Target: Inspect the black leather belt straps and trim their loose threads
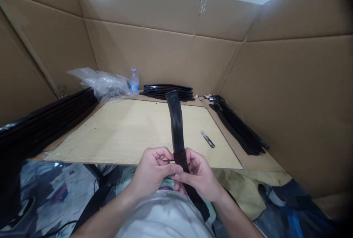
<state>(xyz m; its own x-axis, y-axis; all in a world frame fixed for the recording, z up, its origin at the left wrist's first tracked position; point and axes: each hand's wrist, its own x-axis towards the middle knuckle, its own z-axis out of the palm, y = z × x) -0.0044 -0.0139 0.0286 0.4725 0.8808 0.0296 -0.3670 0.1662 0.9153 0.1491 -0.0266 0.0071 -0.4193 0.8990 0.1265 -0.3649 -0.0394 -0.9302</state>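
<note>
- strap (pixel 176 124), black and curved, is clamped in the left hand (pixel 156 168) and right hand (pixel 200 175), held close together at its dark band (pixel 180 157), before the pale board (pixel 124 131).
- its lower end is hung over a white shirt (pixel 162 214).
- thread snips (pixel 207 139) are laid on the board, right of the strap.
- black strips (pixel 52 116) are piled left, right and far.
- a capped bottle (pixel 134 82) is stood beside crumpled clear plastic (pixel 104 83).
- cardboard walls (pixel 138 46) are set behind.
</note>
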